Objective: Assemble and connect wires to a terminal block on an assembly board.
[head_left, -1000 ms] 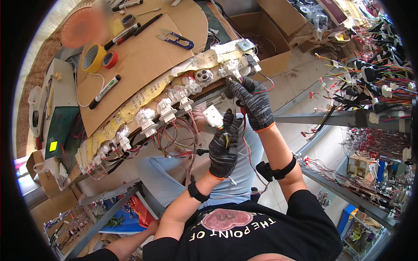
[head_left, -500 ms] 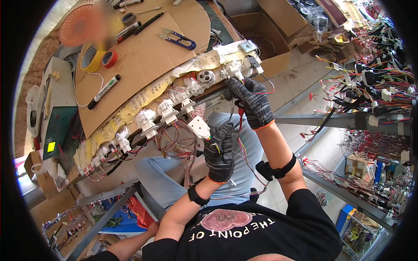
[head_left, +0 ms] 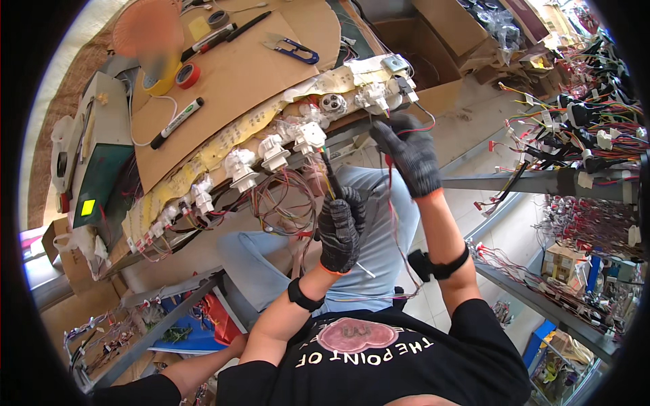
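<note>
My left hand (head_left: 342, 227), in a dark grey knitted glove, is closed around a wire bundle (head_left: 330, 177) with black wrapping on part of it. The bundle runs up to a white block connector (head_left: 309, 137), which sits at the row of white sockets (head_left: 273, 153) along the board's near edge. My right hand (head_left: 411, 157), gloved alike and somewhat blurred, has its fingers stretched toward a white socket (head_left: 373, 99) at the row's right end. Its thumb stands apart from the fingers. Thin red and dark wires (head_left: 391, 203) hang beside it.
Cardboard (head_left: 223, 88) covers the table, with snips (head_left: 292, 50), a marker (head_left: 177, 123) and red tape (head_left: 187, 76) on it. A green-fronted box (head_left: 101, 183) stands left. Wire harnesses (head_left: 596, 128) hang at right over a metal rail (head_left: 501, 181). Another person's forearm (head_left: 203, 369) shows lower left.
My left hand's white connector has gone up from below the row to the socket row. My right hand has drawn slightly back from the right-end socket, fingers straighter. The whole view has shifted a little.
</note>
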`<control>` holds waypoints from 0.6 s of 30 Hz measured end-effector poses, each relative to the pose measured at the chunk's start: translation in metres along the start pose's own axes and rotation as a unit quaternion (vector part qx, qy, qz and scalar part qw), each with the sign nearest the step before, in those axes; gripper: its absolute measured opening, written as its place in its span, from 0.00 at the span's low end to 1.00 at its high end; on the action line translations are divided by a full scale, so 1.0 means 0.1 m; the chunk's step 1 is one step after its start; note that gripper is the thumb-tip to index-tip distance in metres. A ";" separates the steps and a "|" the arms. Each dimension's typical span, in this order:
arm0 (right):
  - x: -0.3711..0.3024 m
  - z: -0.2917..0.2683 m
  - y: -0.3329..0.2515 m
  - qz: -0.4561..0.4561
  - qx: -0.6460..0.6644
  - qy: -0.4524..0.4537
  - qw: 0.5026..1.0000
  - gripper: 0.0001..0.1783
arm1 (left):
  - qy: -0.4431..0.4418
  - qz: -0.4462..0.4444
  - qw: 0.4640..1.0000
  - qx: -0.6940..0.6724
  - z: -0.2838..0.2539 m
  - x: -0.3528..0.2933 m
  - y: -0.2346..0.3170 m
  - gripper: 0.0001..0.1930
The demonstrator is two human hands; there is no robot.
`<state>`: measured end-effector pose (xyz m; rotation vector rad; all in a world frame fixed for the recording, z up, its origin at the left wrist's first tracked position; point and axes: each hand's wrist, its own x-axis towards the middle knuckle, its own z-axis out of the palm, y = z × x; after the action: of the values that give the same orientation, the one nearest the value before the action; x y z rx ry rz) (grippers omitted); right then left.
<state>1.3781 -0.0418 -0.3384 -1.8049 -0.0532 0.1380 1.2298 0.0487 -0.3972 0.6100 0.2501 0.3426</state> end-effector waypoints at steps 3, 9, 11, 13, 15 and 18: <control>-0.39 -0.12 -0.26 -0.345 -0.229 0.257 0.873 0.19 | -0.057 -0.059 0.996 -0.036 -0.09 -0.06 0.11 0.12; -0.58 0.12 -0.34 -0.258 -0.076 -0.095 0.958 0.14 | 0.001 0.039 0.952 0.303 0.03 -0.06 0.16 0.12; -0.46 0.19 -0.31 -0.285 -0.101 -0.113 0.946 0.14 | -0.065 0.199 0.827 0.521 0.08 0.01 0.18 0.11; -0.36 0.28 -0.41 0.098 0.121 -0.242 0.958 0.13 | -0.101 0.285 0.718 0.627 0.13 0.07 0.25 0.10; -0.29 0.34 -0.32 0.104 0.170 -0.240 0.950 0.13 | -0.083 0.203 0.786 0.578 0.06 0.09 0.21 0.10; -0.23 0.41 -0.31 0.128 0.222 -0.229 0.939 0.12 | -0.075 0.144 0.830 0.533 0.03 0.13 0.21 0.12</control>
<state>1.3517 0.0027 -0.3165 -1.2908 -0.1079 0.7007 1.2377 0.0683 -0.3841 1.7945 0.1808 0.4319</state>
